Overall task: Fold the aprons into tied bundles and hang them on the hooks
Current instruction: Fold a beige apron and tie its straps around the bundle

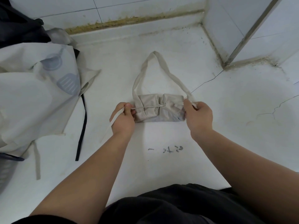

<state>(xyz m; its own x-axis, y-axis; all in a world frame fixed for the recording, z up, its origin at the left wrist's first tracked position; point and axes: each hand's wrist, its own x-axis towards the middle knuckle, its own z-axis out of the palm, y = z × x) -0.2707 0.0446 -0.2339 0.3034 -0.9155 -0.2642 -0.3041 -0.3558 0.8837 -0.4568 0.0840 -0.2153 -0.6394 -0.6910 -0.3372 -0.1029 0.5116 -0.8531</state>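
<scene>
your left hand is curled round a pale tie. thumb and fingers pinch it just left of the bundle, and the loose end trails down past your wrist. from that pinch the tie runs taut across the front of the bundle to a knot near its middle.

your right hand is closed on the other tie end at the bundle's right edge, and a short tip pokes out above the knuckles. both grips are clamped on fabric, neither hand slack.

the bundle is a beige apron rolled into a short, fat packet. it lies flat on the white surface between your hands, cinched in at the knot. its neck loop lies spread on the surface beyond it, towards the wall.

to the left, well apart from the bundle, a pile of unfolded pale aprons lies heaped, with a spatula print showing on top. a dark apron sits behind it. a dark strap and a pale strap trail out from the pile.

at the lower left edge there is a grey ribbed basket. the pile hangs over its rim and you cannot tell what is inside.
</scene>
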